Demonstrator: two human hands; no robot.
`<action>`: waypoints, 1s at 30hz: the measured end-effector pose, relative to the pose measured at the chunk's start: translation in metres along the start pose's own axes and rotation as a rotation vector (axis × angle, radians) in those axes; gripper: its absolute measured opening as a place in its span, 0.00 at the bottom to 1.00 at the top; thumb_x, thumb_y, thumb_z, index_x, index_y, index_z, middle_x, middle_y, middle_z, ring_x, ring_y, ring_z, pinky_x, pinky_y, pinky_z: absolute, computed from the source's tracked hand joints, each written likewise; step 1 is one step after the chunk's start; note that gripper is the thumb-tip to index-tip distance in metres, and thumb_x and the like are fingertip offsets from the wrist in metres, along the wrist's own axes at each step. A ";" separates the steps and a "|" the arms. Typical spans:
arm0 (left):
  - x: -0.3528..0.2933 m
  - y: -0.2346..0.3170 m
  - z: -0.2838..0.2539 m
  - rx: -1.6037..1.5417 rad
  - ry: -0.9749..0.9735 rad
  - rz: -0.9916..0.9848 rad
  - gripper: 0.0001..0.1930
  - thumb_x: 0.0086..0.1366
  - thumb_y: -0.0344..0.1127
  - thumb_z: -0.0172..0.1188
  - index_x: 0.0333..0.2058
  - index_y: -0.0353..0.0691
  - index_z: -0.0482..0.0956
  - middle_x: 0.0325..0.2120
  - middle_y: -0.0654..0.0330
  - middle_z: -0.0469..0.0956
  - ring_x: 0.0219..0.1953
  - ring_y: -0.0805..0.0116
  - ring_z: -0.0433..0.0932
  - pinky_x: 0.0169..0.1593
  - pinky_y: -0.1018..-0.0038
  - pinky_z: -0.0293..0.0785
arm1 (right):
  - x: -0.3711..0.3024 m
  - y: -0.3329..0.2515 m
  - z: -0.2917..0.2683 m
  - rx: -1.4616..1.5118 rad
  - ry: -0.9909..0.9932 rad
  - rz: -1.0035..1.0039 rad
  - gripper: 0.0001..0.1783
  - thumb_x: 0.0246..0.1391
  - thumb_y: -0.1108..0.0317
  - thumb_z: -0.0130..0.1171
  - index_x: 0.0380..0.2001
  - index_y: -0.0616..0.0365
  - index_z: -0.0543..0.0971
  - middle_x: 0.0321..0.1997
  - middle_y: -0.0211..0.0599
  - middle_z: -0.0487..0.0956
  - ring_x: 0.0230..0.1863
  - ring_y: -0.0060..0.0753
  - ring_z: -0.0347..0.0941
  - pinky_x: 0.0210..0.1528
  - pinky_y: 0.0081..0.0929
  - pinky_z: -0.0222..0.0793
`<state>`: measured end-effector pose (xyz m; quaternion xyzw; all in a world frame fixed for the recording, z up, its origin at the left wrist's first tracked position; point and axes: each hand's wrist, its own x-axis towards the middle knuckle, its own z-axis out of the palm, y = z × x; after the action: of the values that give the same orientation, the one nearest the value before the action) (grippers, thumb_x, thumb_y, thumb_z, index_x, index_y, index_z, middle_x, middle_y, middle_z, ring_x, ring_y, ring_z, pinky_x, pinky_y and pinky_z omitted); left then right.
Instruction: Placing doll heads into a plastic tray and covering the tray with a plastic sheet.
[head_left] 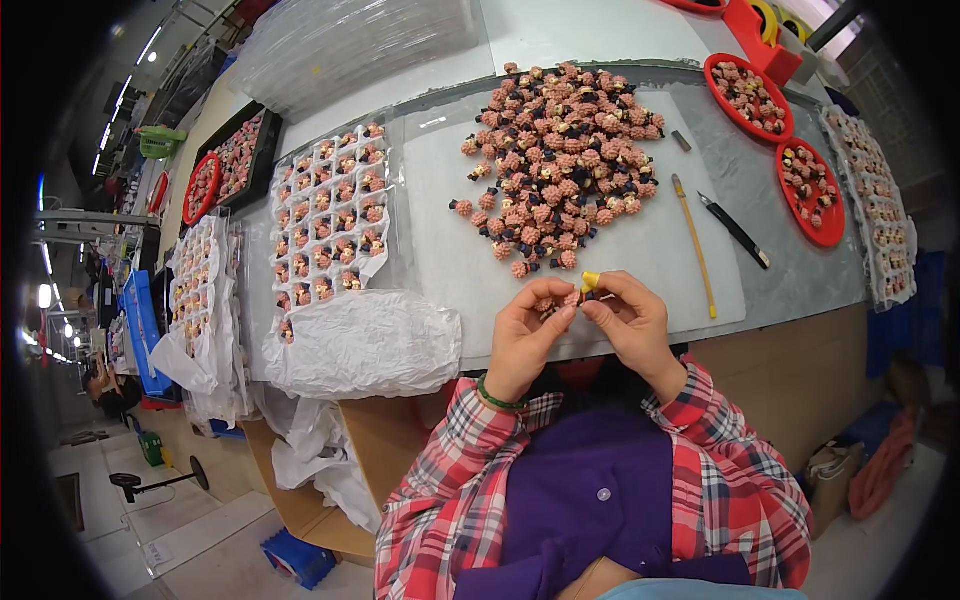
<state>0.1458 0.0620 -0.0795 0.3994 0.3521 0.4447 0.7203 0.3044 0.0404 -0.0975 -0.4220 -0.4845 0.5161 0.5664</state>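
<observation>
Both of my hands meet at the near edge of the work table, fingertips pinched together. Between finger and thumb, my left hand (532,332) grips a small figurine (572,299) with a pink, knobbly top; most of it is hidden by the fingers. From the other side, my right hand (632,322) pinches the same figurine. A yellow wrap or piece (590,281) shows at the right fingertips; I cannot tell which. Just beyond the hands, a large heap of similar figurines (565,165), pink with dark bases, lies on a white sheet (440,190).
Left stand a tray of figurines (330,215), crumpled white paper (365,345) and a second stacked tray (200,285). Rightward lie a thin brush (695,245), a black craft knife (735,230) and a small grey block (682,141). Red bowls (812,190) of figurines sit far right.
</observation>
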 end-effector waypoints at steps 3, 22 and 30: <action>0.002 -0.007 -0.004 0.052 -0.025 0.106 0.13 0.60 0.22 0.55 0.44 0.33 0.71 0.42 0.63 0.70 0.43 0.77 0.70 0.47 0.80 0.68 | -0.004 0.002 0.003 0.028 0.062 0.006 0.21 0.51 0.80 0.59 0.49 0.68 0.70 0.44 0.37 0.72 0.43 0.25 0.72 0.47 0.21 0.71; -0.014 0.010 0.000 0.224 -0.073 0.112 0.22 0.59 0.19 0.56 0.53 0.30 0.67 0.51 0.56 0.62 0.51 0.66 0.69 0.53 0.73 0.72 | 0.003 -0.009 0.013 0.053 -0.024 0.101 0.08 0.56 0.75 0.55 0.39 0.67 0.74 0.33 0.35 0.76 0.32 0.21 0.74 0.37 0.17 0.71; -0.023 0.070 -0.042 0.782 0.287 0.446 0.19 0.55 0.26 0.61 0.47 0.31 0.73 0.42 0.52 0.74 0.35 0.69 0.76 0.41 0.75 0.73 | 0.003 -0.019 0.009 0.018 -0.071 0.139 0.16 0.64 0.63 0.45 0.40 0.67 0.74 0.31 0.36 0.76 0.30 0.21 0.71 0.32 0.18 0.68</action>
<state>0.0759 0.0713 -0.0323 0.6411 0.4948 0.4732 0.3468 0.2985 0.0409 -0.0774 -0.4310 -0.4691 0.5732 0.5154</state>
